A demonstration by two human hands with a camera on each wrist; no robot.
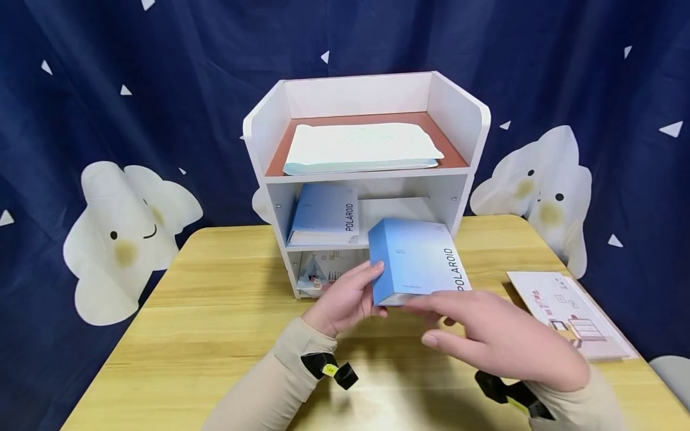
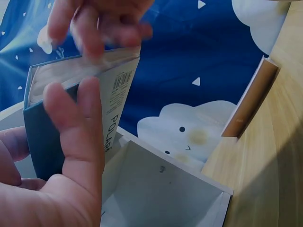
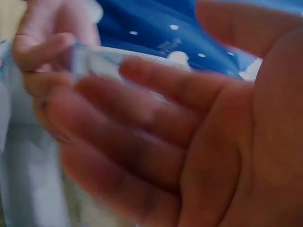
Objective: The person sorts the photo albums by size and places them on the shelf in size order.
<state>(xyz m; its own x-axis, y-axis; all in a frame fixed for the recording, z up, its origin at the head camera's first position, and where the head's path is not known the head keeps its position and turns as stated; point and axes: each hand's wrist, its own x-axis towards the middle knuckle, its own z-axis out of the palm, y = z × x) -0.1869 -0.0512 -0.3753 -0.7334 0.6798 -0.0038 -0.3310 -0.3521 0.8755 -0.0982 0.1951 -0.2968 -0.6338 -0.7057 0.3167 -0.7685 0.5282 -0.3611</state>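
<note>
A thick blue-to-white photo album marked POLAROID (image 1: 417, 254) is held tilted in front of the shelf's right side. My left hand (image 1: 350, 299) grips it by the spine, thumb on the front cover and fingers underneath. In the left wrist view the fingers (image 2: 78, 127) lie along the back cover, beside a barcode. My right hand (image 1: 485, 335) hovers at the album's near lower edge, its fingers extended and thumb apart. The right wrist view shows its palm facing the album, blurred and with nothing in its grasp.
A small white shelf unit (image 1: 474, 137) stands at the table's back. Its top holds a pale flat book (image 1: 361, 146); a second POLAROID album (image 1: 326, 212) lies on the middle level, and an illustrated book (image 1: 323, 269) below. More illustrated books (image 1: 571, 317) lie at the table's right edge.
</note>
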